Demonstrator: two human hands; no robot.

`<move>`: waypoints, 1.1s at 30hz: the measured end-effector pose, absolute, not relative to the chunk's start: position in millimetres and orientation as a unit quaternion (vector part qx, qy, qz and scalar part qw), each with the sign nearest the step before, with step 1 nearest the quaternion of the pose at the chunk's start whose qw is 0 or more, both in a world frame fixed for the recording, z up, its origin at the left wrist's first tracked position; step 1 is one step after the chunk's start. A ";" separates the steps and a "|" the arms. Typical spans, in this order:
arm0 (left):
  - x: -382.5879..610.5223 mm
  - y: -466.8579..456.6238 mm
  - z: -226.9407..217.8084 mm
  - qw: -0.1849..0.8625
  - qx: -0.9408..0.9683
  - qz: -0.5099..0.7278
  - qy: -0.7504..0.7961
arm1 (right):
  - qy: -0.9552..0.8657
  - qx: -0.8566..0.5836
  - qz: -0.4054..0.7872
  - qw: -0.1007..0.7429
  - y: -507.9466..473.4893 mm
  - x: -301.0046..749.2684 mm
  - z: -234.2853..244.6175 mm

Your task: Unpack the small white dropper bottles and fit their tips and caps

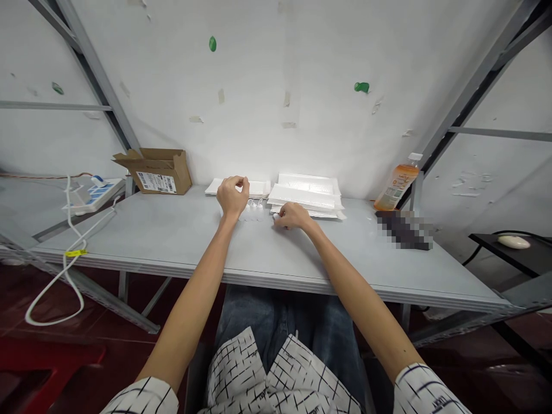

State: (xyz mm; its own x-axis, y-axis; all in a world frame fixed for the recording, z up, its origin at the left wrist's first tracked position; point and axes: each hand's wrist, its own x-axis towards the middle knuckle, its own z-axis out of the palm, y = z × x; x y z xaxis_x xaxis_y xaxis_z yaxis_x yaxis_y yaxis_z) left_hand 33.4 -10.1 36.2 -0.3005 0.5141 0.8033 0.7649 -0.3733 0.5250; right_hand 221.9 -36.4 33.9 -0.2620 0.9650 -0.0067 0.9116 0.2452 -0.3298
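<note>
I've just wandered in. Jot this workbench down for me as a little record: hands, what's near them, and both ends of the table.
Left hand: fingers curled; cannot tell whether it holds anything
Right hand: fingertips on a small white piece
Between hands: a row of small whitish pieces
Behind hands: stacked white packets
Table's left end: open cardboard box
Table's right end: orange bottle, blurred-out dark thing

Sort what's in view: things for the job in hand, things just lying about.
Likely the job: small white pieces between left hand and right hand; nearby white packets.

Apparently just lying about: cardboard box; orange bottle; power strip; mouse.
</note>
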 end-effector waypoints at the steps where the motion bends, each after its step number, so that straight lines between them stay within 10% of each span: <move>1: 33.4 -10.1 36.3 0.107 -0.580 -0.591 -0.550 | -0.776 -0.600 0.155 0.118 -36.7 224.6 35.0; 19: 32.0 -9.2 36.7 0.082 -0.577 -0.612 -0.534 | -0.675 -0.561 0.451 0.161 -37.3 245.8 46.5; 33: 25.2 -7.5 39.7 0.065 -0.555 -0.624 -0.546 | -0.691 -0.482 0.423 0.334 -27.3 227.0 25.8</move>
State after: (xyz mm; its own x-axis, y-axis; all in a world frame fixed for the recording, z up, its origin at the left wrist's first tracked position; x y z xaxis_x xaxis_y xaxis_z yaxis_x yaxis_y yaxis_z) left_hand 25.2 -7.5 39.7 -0.3745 0.5261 0.7635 0.6872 -0.3953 0.6095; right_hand 227.0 -27.3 25.8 -0.3116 0.9487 0.0534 0.3845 0.1773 -0.9059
